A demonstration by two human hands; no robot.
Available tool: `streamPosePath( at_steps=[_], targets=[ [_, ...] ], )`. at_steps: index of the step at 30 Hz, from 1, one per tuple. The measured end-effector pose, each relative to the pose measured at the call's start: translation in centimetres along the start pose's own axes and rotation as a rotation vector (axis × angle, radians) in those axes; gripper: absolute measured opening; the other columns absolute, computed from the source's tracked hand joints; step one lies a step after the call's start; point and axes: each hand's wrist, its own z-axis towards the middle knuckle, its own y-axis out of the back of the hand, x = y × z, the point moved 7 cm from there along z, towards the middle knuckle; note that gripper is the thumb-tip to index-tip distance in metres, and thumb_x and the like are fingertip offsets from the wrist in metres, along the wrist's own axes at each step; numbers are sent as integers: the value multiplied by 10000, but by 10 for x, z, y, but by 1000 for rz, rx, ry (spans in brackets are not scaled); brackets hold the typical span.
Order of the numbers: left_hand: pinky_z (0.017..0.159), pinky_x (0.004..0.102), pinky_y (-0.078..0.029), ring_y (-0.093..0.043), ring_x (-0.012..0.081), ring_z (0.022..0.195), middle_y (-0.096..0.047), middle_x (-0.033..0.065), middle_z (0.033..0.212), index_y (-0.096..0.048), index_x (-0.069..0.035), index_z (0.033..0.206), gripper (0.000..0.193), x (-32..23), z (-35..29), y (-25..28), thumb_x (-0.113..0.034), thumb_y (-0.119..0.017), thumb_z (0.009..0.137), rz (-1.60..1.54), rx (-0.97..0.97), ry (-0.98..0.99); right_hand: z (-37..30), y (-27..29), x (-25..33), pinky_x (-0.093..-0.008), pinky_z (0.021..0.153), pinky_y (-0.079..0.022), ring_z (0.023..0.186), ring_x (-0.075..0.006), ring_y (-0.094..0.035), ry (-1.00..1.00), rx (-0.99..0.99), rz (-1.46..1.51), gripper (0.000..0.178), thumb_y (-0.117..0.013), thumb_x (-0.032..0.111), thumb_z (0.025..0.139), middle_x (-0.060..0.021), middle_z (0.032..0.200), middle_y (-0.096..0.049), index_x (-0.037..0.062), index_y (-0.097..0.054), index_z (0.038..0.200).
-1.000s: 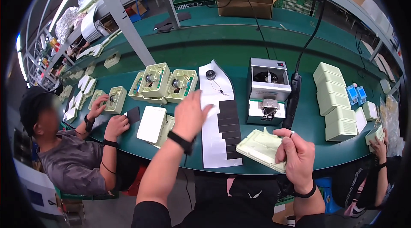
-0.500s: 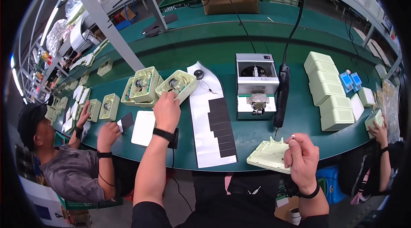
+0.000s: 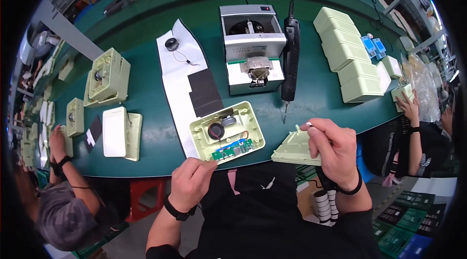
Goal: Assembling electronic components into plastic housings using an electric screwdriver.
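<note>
Two pale-green plastic shell halves: open base with speaker and green circuit board (image 3: 227, 138) at counter (image 3: 146, 98) edge, pinched by our left hand (image 3: 190, 182); matching cover (image 3: 295, 150) clasped by right hand (image 3: 333, 151). We align edges squarely, sparing wires.

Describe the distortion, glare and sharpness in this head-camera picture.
Head view: fisheye bends the green table edges toward a black rim; lighting is even, with mild glare on the white paper sheet; the centre is sharp, open housing and both hands, left and right, while the edges soften.
</note>
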Motion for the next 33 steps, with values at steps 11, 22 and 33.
streamPosePath(
  at_steps=[11, 22, 33],
  targets=[
    [858, 405, -566, -672, 318, 1048, -661, 134, 1190, -694, -54, 1191, 582, -13, -8, -1, -236, -949, 700, -205, -133, 143, -11, -20, 42, -222, 472, -416, 428, -73, -518, -93, 169, 473, 170, -554, 24, 1052, -7, 521, -567, -48, -698, 999],
    [1078, 460, -503, -534, 391, 1372, -463, 210, 1518, -522, -36, 1475, 1012, 45, 27, -8, -311, -991, 622, -309, 263, 234, -37, -87, -44, -233, 441, -436, 419, -64, -506, -661, 544, 398, 235, -559, 123, 1082, -89, 920, -754, -45, -698, 993],
    [737, 359, -570, -667, 253, 876, -594, 100, 1086, -580, -46, 1415, 883, -8, -17, -53, -284, -975, 662, -174, 125, 323, -15, -87, -47, -234, 450, -449, 463, -76, -563, -489, 433, 410, 202, -571, 108, 1067, -113, 1311, -695, -42, -690, 1005]
  ],
)
